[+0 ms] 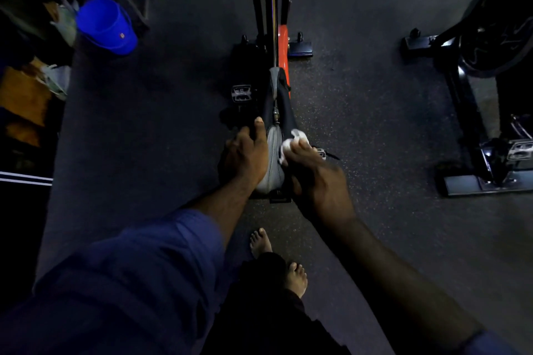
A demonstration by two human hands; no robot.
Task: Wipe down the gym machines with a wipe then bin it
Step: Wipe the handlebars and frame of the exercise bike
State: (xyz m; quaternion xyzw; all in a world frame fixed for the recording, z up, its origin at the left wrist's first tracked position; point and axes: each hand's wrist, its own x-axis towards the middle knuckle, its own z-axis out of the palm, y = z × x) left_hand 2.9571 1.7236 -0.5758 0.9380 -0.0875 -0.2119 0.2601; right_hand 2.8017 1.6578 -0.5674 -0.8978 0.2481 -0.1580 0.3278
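Right hand pinches the white wipe against the right side of the bike seat to rub it clean, while the left hand grips the other side, likely to keep it steady.

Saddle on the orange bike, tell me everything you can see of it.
The saddle is long and narrow, seen from above, its length running away from the camera. A grey centre panel, smooth like vinyl, sits between darker sides; dim light hides finer detail. It is mounted on the orange-framed bike. The left hand holds its left side, thumb lying forward along the top. The right hand presses a crumpled white wipe against its right edge.
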